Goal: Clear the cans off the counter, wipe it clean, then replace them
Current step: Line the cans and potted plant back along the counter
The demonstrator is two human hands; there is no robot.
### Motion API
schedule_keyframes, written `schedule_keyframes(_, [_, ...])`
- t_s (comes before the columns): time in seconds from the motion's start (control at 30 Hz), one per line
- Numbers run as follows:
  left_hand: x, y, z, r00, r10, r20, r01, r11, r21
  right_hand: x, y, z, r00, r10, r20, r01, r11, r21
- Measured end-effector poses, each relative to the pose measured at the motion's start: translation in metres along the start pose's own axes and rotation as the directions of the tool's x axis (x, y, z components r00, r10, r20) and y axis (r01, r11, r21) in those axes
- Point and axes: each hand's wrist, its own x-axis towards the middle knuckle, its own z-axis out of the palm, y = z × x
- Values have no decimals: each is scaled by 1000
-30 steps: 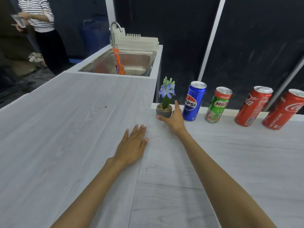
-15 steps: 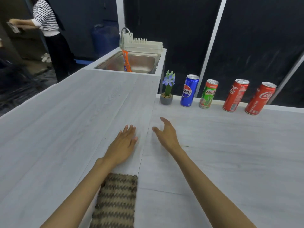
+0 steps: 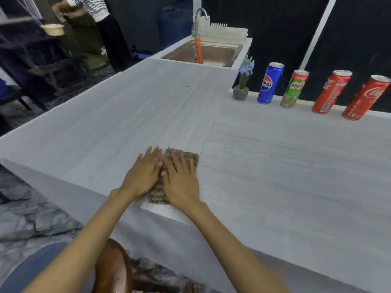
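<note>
Both hands, left hand [image 3: 143, 174] and right hand [image 3: 182, 180], lie flat with fingers spread on a cloth [image 3: 157, 196] on the counter [image 3: 275, 166]; four cans [image 3: 269, 83] stand along the back.

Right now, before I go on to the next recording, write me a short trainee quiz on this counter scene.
1. True or false: the Pepsi can stands between the potted plant and the Milo can.
2. The right hand lies flat on: A) a sponge, B) the woven cloth, C) a plate.
3. Fill in: ____ cans stand along the back edge of the counter.

Key: 1 true; 2 B; 3 four: Pepsi, Milo and two Coca-Cola cans.
</note>
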Motion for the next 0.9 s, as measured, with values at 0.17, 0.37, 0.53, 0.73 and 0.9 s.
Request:
schedule_keyframes(0.17, [-24,6,11,999,2,-32,-1,1000,30,-13,18,-9,993,28,111,-15,993,-119])
schedule_keyframes(0.37, [-18,42,29,996,91,-8,-91,995,44,-33,98,-72,961,168,218,-122,969,-213])
schedule_keyframes(0.53, [4,61,32,992,128,-4,-128,991,28,1,146,-104,877,446,176,-401,884,-241])
schedule_keyframes(0.73, [43,44,22,993,103,-53,-103,995,-13,61,89,-48,936,326,134,-288,926,-243])
schedule_keyframes(0.9, [75,28,20,994,96,-46,-96,995,6,42,118,-51,979,48,196,-7,979,-204])
